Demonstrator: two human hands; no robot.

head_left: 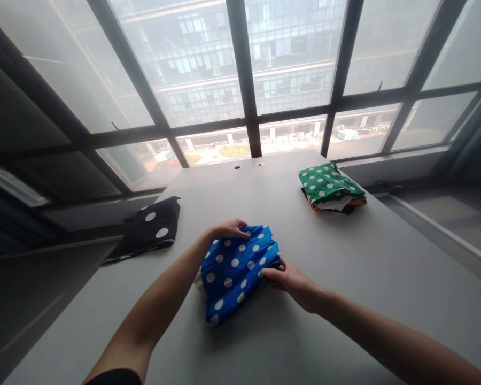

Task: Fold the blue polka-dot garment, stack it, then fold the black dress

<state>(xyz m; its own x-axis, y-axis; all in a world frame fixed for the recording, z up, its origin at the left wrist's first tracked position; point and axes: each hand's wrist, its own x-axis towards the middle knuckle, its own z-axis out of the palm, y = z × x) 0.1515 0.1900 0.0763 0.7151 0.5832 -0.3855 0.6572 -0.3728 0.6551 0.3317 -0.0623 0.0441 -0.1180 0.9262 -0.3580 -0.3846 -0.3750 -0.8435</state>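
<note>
The white table (240, 198) carries everything in reach. In the middle of its near half sits the blue polka-dot fabric (234, 270), a loosely folded bundle that should prove light, soft and floppy, perhaps a little slick given its sheen, and hardly fragile; its folds could slide apart, so opposite edges with several layers pinched together look the best hold. The black polka-dot fabric (144, 232) lies at the table's left edge, seemingly reaching past it. By the table's far right edge rests the green polka-dot fabric (331, 184), folded on top of orange fabric (359, 202). I make out no box or basket; whether the blue bundle encloses anything is hidden. The right hand (291, 279) grips the bundle's right edge, thumb on top; the left hand (229, 229) curls over its far edge, pinching or merely pressing, I cannot tell.
</note>
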